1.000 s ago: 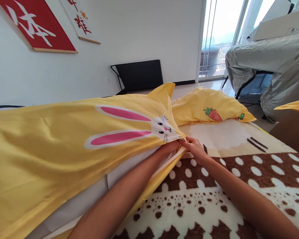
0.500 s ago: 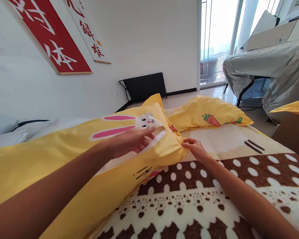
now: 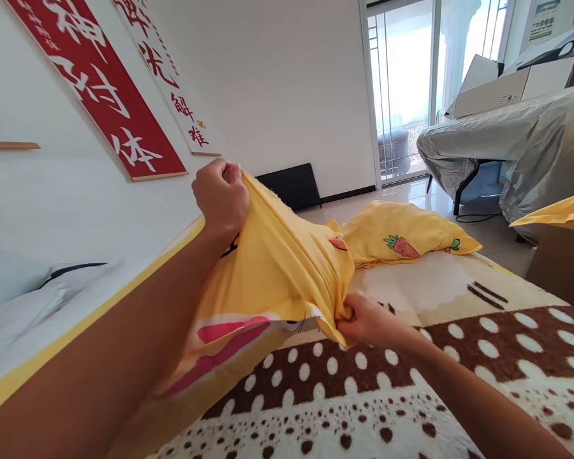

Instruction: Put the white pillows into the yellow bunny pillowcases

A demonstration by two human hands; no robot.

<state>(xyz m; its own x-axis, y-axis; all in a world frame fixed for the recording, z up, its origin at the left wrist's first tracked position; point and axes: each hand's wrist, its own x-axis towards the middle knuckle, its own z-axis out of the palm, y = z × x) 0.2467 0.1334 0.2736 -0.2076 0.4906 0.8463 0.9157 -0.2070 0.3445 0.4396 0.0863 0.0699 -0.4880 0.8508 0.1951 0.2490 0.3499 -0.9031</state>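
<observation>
Above the spotted blanket [image 3: 411,395], the yellow pillowcase [image 3: 277,268] stretches between both hands: left hand [image 3: 221,196] fisted on its raised edge, right hand [image 3: 368,322] pinching its lower corner.

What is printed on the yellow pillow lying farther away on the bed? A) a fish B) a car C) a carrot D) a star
C: the far yellow pillow shows an orange carrot with green leaves, beyond the yellow cover gripped by the left hand and right hand.
</observation>
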